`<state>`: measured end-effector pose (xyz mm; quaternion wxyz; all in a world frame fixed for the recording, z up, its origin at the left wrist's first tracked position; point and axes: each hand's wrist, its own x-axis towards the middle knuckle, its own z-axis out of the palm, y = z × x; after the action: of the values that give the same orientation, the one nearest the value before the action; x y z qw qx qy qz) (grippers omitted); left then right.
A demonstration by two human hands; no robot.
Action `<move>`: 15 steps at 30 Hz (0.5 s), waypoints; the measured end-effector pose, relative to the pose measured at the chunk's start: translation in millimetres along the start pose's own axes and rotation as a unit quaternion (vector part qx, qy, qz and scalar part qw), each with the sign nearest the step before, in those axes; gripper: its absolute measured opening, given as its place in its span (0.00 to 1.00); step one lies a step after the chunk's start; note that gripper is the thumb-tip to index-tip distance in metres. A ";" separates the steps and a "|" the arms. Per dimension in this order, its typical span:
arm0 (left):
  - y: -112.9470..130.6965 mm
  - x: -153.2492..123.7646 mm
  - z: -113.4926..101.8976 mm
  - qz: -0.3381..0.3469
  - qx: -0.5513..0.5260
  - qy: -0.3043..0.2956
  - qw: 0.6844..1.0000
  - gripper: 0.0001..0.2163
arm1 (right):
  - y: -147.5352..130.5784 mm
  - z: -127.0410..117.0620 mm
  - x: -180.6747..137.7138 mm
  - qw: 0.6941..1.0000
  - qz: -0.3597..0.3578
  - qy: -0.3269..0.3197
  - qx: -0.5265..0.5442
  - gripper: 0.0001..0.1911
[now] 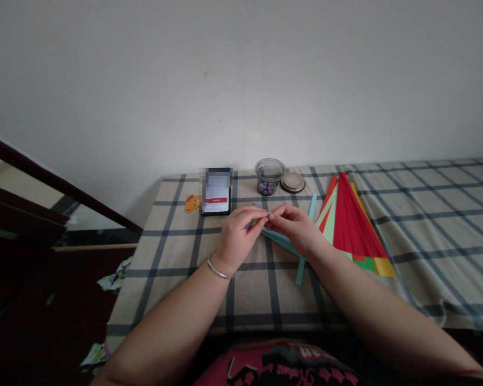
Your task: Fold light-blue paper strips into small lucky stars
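My left hand [241,233] and my right hand [298,228] meet above the table, fingertips pinched together. Between them is a small pale paper strip [270,214], mostly covered by the fingers. Light-blue paper strips [300,272] lie on the cloth beneath and beside my right hand. A bit of purple shows just behind my left fingers, too hidden to name. Beyond the hands stands a clear plastic tub [269,170] with several small purple and blue pieces [268,187] at its bottom. Its round lid [293,181] lies to the right.
A phone or tablet [217,206], partly blurred, stands at the back left beside an orange bear-shaped figure [192,203]. Fanned red paper strips [356,225], with green, orange and yellow ones, lie at right. A checked cloth [177,257] covers the table, against a white wall [241,80].
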<state>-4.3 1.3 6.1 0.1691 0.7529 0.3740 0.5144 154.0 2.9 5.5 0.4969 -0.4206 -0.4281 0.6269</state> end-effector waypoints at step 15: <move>-4.4 2.0 2.3 -0.047 -0.075 -0.061 0.994 0.09 | -4.1 -3.3 -5.2 0.963 -0.158 0.001 -0.220 0.12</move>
<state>-3.6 6.0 3.7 0.2715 0.7498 0.3581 0.4856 159.0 -1.3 9.0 0.4855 -0.4466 -0.6162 0.4304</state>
